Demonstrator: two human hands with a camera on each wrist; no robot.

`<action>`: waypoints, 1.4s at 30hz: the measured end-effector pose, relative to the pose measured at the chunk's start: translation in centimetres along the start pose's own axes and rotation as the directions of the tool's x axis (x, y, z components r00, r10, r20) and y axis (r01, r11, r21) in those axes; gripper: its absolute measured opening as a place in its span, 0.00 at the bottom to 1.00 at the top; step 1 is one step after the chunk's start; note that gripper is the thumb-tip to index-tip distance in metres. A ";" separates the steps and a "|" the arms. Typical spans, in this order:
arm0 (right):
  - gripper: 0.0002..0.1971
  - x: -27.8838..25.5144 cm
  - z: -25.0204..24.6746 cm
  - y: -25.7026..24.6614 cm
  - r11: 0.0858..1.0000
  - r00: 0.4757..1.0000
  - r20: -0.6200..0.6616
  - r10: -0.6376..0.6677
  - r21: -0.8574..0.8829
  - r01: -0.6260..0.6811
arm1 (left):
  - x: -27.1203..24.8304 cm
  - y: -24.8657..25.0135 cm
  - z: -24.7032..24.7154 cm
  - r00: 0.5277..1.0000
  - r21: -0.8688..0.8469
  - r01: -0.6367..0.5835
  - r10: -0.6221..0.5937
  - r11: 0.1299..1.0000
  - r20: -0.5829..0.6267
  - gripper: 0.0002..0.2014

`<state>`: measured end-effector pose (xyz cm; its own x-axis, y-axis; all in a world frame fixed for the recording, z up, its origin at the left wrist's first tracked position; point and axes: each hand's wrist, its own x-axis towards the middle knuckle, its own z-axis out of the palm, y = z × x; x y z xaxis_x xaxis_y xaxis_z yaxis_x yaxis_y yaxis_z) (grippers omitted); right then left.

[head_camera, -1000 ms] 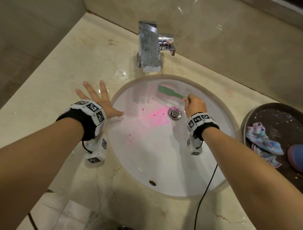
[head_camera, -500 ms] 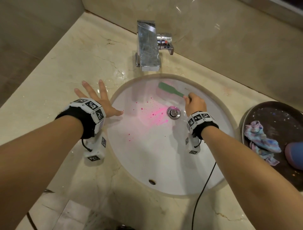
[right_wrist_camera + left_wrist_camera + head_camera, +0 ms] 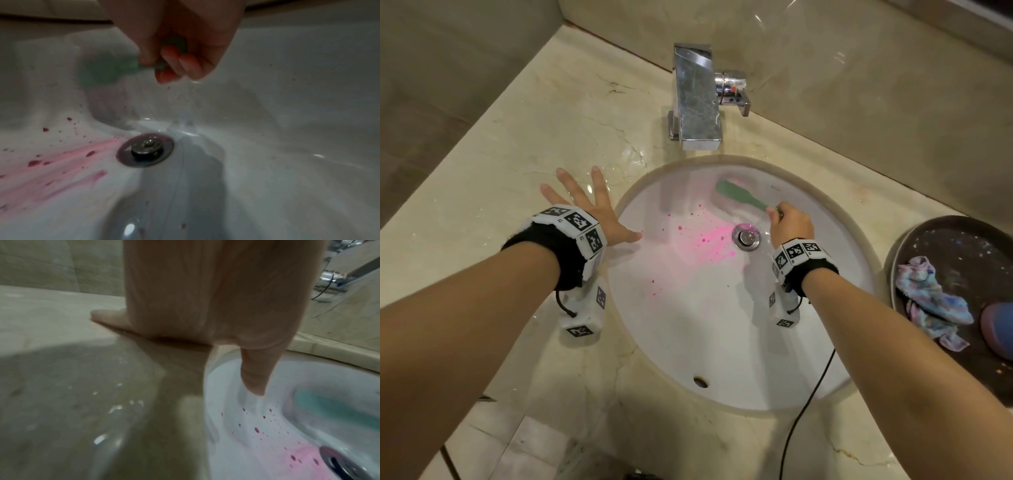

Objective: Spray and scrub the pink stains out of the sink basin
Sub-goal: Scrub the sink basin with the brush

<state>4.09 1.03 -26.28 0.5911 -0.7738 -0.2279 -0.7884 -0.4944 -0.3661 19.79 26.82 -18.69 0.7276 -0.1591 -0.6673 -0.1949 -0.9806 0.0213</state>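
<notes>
Your right hand (image 3: 789, 224) has its fingers curled round the handle of the green brush (image 3: 739, 196), whose head sits on the far wall of the sink (image 3: 722, 342), just under the tap (image 3: 697, 99). Your left hand (image 3: 599, 219) lies flat with fingers spread on the surface (image 3: 524, 144) by the basin's left edge, the thumb reaching over the rim. The pink stains (image 3: 709, 241) are mostly left of the drain (image 3: 746, 237): a smeared patch right beside it and scattered spots further up and left. To scrub well, I would bring the brush head down onto that smear, press the bristles flat and work short strokes toward the drain, then chase the separate spots. Use the left hand as a brace so you can lean in. The brush head is blurred in both wrist views, so whether the bristles touch the porcelain is unclear. No spray bottle is in view. The dark tray (image 3: 962, 246) with the cloth (image 3: 935, 298) is cut off at the right edge.
</notes>
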 end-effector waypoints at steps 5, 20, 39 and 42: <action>0.12 0.1 0.4 0.3 0.999 0.993 0.108 0.054 -0.016 -0.052 | 0.2 -0.1 0.3 1.000 -0.011 -0.014 0.014 1.000 -0.022 0.63; 0.15 -0.2 0.1 -1.3 0.984 0.992 0.117 -0.051 -0.163 0.070 | 0.6 -0.3 0.6 0.999 0.001 -0.022 0.022 1.000 -0.030 0.65; 0.09 -6.8 -2.3 -3.7 0.691 0.904 0.255 0.344 0.583 -0.427 | -0.1 -1.1 0.2 0.990 -0.001 -0.136 0.136 0.991 -0.031 0.60; 0.12 -7.9 -2.4 -4.6 0.498 0.845 0.329 0.422 0.694 -0.519 | -0.4 -1.5 -0.9 0.977 0.076 -0.207 0.210 0.975 -0.034 0.53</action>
<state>2.69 8.45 -20.60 0.2232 -0.7317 -0.6441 -0.5815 0.4304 -0.6904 20.42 28.25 -17.76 0.6921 -0.3655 -0.6224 -0.3906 -0.9148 0.1029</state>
